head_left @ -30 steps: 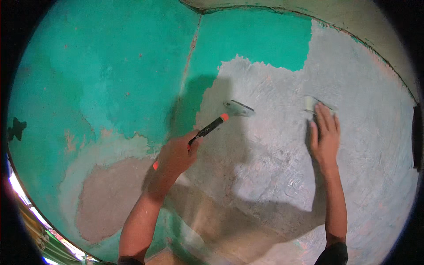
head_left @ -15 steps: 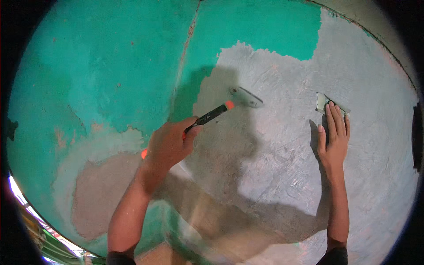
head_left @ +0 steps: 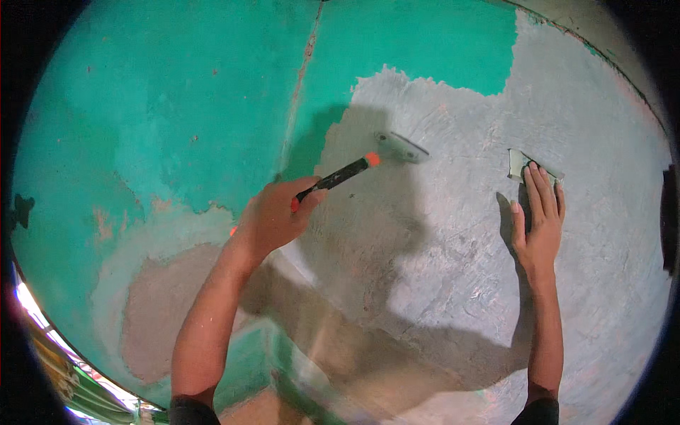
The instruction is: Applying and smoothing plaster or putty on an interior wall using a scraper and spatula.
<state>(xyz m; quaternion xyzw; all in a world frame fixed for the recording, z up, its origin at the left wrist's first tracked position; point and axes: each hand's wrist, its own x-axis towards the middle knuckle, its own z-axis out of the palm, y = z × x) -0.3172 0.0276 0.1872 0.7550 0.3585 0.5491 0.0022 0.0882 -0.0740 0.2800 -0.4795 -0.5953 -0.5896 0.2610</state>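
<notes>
My left hand is closed around the black and orange handle of a scraper. Its wide metal blade is at the grey, roughened part of the wall, right of the green paint; whether the blade touches is hard to tell. On the right, my right hand lies with fingers stretched out and the thumb apart. Its fingertips cover part of a small pale, dark-edged rectangle at the wall. I cannot tell whether this is a loose plate or a recess.
A cracked vertical seam runs down the green paint. At lower left is a bare brown patch with a pale border. Green folded fabric shows at the bottom left corner. My shadow falls across the middle of the wall.
My left hand and the scraper have shifted slightly upward, the blade moving a little up and to the right. My right hand keeps its place at the pale rectangle.
</notes>
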